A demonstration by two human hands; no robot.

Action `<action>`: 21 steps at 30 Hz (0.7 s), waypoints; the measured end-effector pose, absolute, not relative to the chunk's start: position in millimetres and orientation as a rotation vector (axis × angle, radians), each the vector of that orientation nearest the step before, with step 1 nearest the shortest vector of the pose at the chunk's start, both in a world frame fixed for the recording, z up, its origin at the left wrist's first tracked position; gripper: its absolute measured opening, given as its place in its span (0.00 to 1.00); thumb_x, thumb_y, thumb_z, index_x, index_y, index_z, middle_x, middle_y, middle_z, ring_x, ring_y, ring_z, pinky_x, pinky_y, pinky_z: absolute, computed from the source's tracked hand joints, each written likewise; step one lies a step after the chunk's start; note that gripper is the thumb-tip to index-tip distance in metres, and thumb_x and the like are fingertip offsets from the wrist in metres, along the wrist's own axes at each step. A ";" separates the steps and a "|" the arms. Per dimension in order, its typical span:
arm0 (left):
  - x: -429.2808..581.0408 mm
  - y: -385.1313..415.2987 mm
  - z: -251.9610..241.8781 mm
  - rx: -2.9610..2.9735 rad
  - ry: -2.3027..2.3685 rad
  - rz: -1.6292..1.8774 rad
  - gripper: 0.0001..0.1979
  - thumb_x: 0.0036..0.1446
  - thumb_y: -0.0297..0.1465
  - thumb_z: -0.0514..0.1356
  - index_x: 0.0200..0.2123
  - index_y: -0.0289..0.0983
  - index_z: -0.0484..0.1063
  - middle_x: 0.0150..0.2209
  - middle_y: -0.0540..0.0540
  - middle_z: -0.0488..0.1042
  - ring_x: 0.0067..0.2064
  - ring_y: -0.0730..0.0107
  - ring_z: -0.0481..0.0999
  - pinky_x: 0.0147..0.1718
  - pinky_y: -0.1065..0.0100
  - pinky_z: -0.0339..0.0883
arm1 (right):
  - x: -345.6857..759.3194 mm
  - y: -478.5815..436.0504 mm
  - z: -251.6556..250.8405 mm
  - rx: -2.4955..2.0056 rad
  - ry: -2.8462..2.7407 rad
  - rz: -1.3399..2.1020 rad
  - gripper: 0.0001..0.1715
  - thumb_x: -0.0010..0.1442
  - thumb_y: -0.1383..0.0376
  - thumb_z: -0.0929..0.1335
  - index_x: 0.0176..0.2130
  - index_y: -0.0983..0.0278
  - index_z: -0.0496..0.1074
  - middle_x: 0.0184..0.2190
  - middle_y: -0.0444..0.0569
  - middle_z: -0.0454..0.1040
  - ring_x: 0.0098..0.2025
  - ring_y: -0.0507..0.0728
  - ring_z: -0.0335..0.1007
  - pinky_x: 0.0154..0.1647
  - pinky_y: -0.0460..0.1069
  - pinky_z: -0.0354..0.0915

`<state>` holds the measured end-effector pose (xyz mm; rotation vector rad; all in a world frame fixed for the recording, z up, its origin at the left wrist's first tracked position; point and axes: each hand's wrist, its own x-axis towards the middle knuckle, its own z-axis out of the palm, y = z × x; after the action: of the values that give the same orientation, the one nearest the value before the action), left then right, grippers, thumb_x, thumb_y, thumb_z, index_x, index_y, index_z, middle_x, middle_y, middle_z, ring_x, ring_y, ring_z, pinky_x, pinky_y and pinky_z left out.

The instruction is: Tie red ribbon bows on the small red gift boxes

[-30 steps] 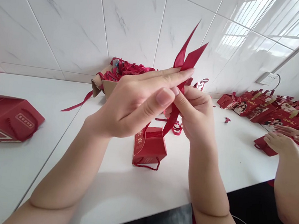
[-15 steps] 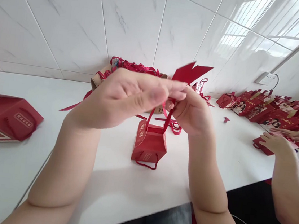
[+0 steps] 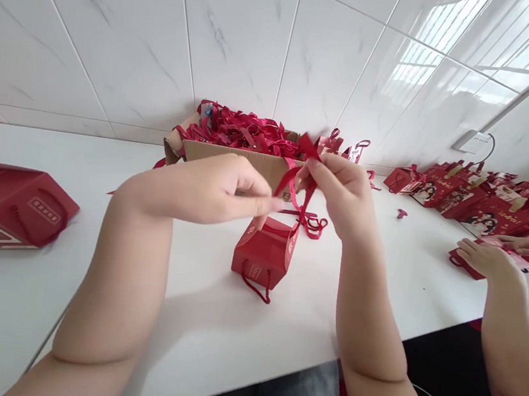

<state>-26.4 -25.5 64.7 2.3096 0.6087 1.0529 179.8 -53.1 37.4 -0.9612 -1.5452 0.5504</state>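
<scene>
A small red gift box [image 3: 262, 249] with a twisted cord handle stands on the white table, its cord side toward me. Red ribbon [image 3: 310, 194] rises in a loop from its top. The thumb and fingers of my right hand [image 3: 335, 191] are closed on that ribbon above the box's right side, a short end sticking up. Over the box's upper left edge hovers my left hand [image 3: 234, 191], bent down at the wrist. Its thumb and fingers are apart, slightly blurred, with fingertips close to the box top; whether they touch it I cannot tell.
Behind my hands a cardboard box [image 3: 231, 154] overflows with red ribbons [image 3: 248, 130]. A larger red box [image 3: 13, 206] lies at left. Several red gift boxes [image 3: 476, 198] line the wall at right, where another person's hands [image 3: 488, 257] handle a red box.
My left hand has drawn away from my right and dropped toward the box top. My right hand has turned, still holding the ribbon, whose raised end looks shorter. The box has tilted slightly.
</scene>
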 end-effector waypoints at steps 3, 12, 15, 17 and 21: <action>-15.9 -15.7 61.6 2.279 0.675 0.990 0.17 0.58 0.44 0.59 0.23 0.41 0.75 0.18 0.50 0.68 0.27 0.63 0.75 0.33 0.61 0.71 | 175.0 -52.2 34.2 -0.954 -1.553 0.104 0.10 0.60 0.62 0.67 0.27 0.60 0.72 0.37 0.49 0.71 0.44 0.58 0.69 0.48 0.56 0.67; 14.7 -4.8 52.0 1.850 0.570 0.925 0.22 0.58 0.49 0.56 0.23 0.38 0.73 0.26 0.47 0.75 0.35 0.64 0.77 0.38 0.61 0.71 | 174.0 -53.6 31.4 -0.670 -1.833 0.268 0.09 0.63 0.62 0.65 0.34 0.58 0.75 0.59 0.45 0.67 0.61 0.60 0.64 0.62 0.58 0.63; 18.2 -11.7 54.5 1.695 0.558 0.882 0.18 0.58 0.41 0.58 0.21 0.36 0.70 0.23 0.49 0.71 0.30 0.69 0.75 0.32 0.67 0.70 | 173.9 -53.0 31.3 -0.605 -1.889 0.322 0.10 0.63 0.63 0.64 0.36 0.61 0.75 0.61 0.45 0.65 0.63 0.61 0.62 0.64 0.59 0.61; 20.4 -14.3 55.9 1.651 0.569 0.926 0.17 0.56 0.35 0.58 0.17 0.36 0.67 0.20 0.50 0.67 0.27 0.74 0.71 0.30 0.69 0.67 | 174.4 -52.0 32.7 -0.603 -1.899 0.338 0.10 0.64 0.63 0.64 0.36 0.62 0.75 0.62 0.44 0.65 0.64 0.62 0.60 0.65 0.60 0.61; 24.3 -15.6 56.2 1.732 0.799 1.128 0.15 0.54 0.32 0.57 0.16 0.36 0.68 0.20 0.50 0.67 0.28 0.72 0.72 0.33 0.68 0.68 | 181.4 -51.8 36.3 -0.651 -1.832 0.354 0.12 0.64 0.60 0.64 0.34 0.60 0.76 0.61 0.43 0.65 0.63 0.61 0.62 0.65 0.59 0.60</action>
<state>24.3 -15.6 56.2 1.7323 0.7988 1.1276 181.4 -51.8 36.3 -0.6508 -1.8320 0.3543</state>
